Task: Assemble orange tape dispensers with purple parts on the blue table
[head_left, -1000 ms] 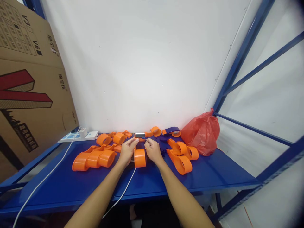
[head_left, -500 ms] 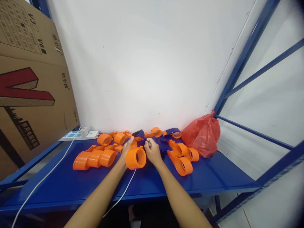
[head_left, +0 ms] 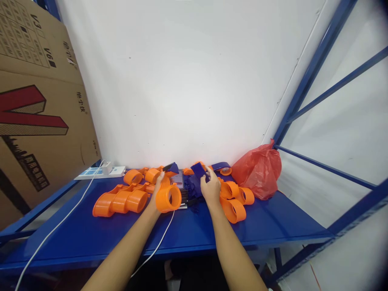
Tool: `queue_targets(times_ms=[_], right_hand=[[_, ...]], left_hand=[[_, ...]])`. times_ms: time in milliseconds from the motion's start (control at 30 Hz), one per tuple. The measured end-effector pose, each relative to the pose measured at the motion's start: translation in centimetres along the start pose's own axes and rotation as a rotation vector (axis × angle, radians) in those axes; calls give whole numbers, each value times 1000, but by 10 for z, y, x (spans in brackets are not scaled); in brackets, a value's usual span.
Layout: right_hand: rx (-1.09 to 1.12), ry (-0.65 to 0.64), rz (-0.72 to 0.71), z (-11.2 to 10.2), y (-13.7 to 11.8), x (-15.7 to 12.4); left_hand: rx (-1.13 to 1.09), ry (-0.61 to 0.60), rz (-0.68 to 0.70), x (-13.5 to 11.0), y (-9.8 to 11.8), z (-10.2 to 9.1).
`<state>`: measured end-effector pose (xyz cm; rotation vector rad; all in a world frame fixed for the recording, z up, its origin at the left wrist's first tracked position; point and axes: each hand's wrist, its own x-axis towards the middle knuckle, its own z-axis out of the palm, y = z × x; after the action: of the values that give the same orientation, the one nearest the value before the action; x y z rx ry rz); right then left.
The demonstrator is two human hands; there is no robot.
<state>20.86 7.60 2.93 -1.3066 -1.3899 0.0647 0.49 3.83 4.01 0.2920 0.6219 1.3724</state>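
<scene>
My left hand (head_left: 157,186) is closed around an orange tape dispenser (head_left: 164,199), its round ring facing me. At the far end of this dispenser sits a dark blue part (head_left: 173,168) with a black piece beside it. My right hand (head_left: 211,187) pinches a flat, dark blue plastic piece (head_left: 198,169), held to the right and apart from the dispenser. A heap of dark blue pieces (head_left: 194,186) lies between my hands, partly hidden. Behind the left hand's dispenser, a flat device with a lit screen (head_left: 180,180) is partly covered.
Several orange dispensers (head_left: 119,201) lie at left, more (head_left: 235,210) at right on the blue table (head_left: 121,238). A red plastic bag (head_left: 257,171) stands at back right. A power strip (head_left: 117,171), white cable (head_left: 65,220) and large carton (head_left: 45,101) are at left.
My right hand has moved right, away from the dispenser, and now shows a dark blue piece in its fingers. My left hand has shifted slightly left with the dispenser, uncovering the screen.
</scene>
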Motion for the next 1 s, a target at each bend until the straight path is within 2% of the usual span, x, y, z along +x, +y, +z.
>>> queue_targets(times_ms=[133,267,400,500,733,800,900,1000], right_hand=[[-197,-77,25,-3,2,-3],[-264,-125,-8,-1,6,-6],[-339,-165,-64,3,14,-6],[-362,-165,-68,5,17,-7],[-408,-180,-24,3,9,-7],[-375,-147,-33,1,3,-7],[-180,-88,-174,-3,-9,-9],[91,-202,-360,-3,-21,-14]], left_hand=[[67,46,58,-8,-4,7],[129,19,69,-11,-3,11],[162,47,75,-15,0,15],[215,2,108,-15,-2,15],[406,-50,369,-7,-14,8],[485,-73,410,-6,-16,7],[595,-58,447,-5,-16,6],[623,-47,441,-3,-17,6]])
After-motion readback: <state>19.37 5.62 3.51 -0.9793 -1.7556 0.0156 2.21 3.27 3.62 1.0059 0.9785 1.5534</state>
